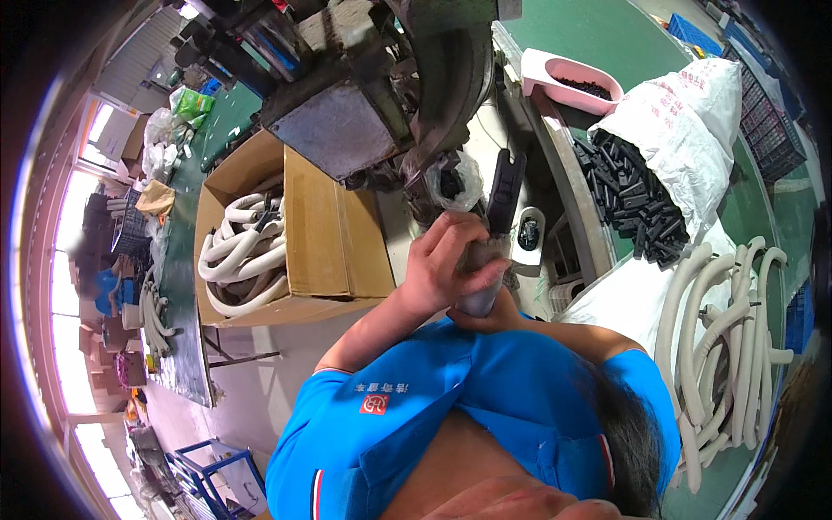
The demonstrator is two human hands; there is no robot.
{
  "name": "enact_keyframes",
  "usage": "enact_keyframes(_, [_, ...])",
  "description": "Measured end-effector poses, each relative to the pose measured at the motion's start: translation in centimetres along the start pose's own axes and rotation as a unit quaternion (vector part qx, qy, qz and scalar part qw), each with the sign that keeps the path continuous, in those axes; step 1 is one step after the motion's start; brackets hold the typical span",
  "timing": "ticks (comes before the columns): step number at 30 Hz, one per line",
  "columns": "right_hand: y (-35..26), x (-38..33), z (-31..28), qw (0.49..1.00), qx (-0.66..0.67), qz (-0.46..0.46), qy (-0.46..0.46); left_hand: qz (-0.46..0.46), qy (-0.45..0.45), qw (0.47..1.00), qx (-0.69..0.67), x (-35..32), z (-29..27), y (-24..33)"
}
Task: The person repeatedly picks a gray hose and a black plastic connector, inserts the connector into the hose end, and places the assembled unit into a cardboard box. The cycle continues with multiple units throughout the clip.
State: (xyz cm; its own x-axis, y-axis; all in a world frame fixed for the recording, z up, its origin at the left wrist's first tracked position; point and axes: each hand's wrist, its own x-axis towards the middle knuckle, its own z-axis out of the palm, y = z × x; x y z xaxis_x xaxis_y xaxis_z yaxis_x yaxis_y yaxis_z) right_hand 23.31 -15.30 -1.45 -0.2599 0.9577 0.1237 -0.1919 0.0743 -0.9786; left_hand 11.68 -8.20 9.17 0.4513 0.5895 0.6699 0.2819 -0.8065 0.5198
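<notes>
The person's left hand [449, 260] has its fingers curled round a grey tube [479, 301] before the chest; the right hand [487, 319] grips its lower end. A black piece [505, 192] at the upper end looks already fitted. Beyond, pale tubes [737, 364], perhaps finished, lie at right; loose black sticks [637, 195] by a white sack [693, 121] seem unused. A cardboard box [338, 234] holds more tubes.

We count one machine [338, 130]; on its near side, two hands, one left hand [444, 256] and one right hand [491, 315], on one grey tube [479, 295]. Left of the machine we find one cardboard box [334, 234]; right of it, one pink scoop [552, 66] and one white sack [689, 121]. Pale hoses [737, 351] and black pieces [628, 195], both right of it, overlap too much for us to count.
</notes>
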Motion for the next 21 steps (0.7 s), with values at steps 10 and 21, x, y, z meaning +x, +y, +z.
enact_keyframes(10, [-1.4,-0.5,0.0,0.998,-0.043,0.039,-0.005,-0.154,0.09,0.872,-0.457,-4.3,2.6,-0.4])
enact_keyframes(21, [0.3,0.1,-0.7,0.999,-0.01,-0.019,-0.038,-0.243,0.062,0.845,-0.473,-3.6,1.9,0.2])
